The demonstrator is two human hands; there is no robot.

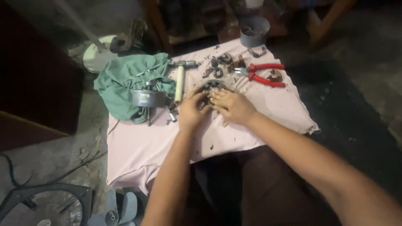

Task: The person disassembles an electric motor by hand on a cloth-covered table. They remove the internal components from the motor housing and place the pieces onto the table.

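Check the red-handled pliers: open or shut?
Open. The red-handled pliers lie on the pink cloth, handles splayed apart; no hand touches them.

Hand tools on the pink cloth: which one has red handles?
The pliers, lying right of the small metal parts. The hammer beside the green rag has a pale handle instead.

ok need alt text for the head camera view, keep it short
Both hands, left hand and right hand, grip a round metal motor part on a pink cloth. Red-handled pliers, a hammer and a green rag lie nearby.

One head camera looks steeply down, close over the pink cloth; no second view.
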